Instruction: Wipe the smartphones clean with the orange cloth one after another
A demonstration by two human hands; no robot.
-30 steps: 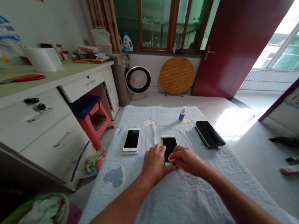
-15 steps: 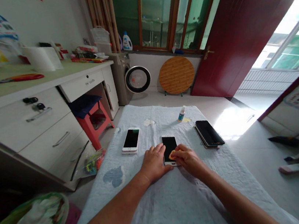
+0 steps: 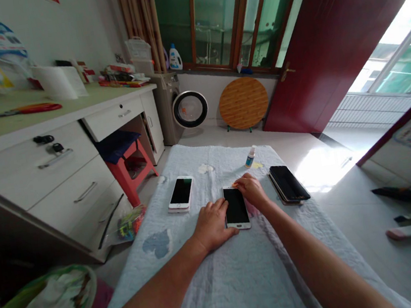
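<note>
A white smartphone (image 3: pixel 237 211) with a dark screen lies face up on the pale blue cloth cover (image 3: pixel 215 280). My left hand (image 3: pixel 211 223) grips its left side, fingertips at the upper edge and thumb at the bottom corner. At the phone's top end, my right hand (image 3: pixel 251 190) is closed on a small orange cloth (image 3: pixel 236 185), mostly hidden by the fingers. To the left lies a stack of white phones (image 3: pixel 181 192). On the right is a stack with a black phone (image 3: pixel 289 183) on top. A small spray bottle (image 3: pixel 250 157) stands beyond my right hand.
A desk with drawers (image 3: pixel 65 166) runs along the left, with a red stool (image 3: pixel 126 165) beside it. At lower left stands a waste bin (image 3: pixel 91 297). A washing machine (image 3: pixel 168 109) with its door open and a round wooden tabletop (image 3: pixel 243 103) are at the back.
My right hand has slid the orange cloth from the phone's lower right part up to its top end. My left hand stays on the phone's left side.
</note>
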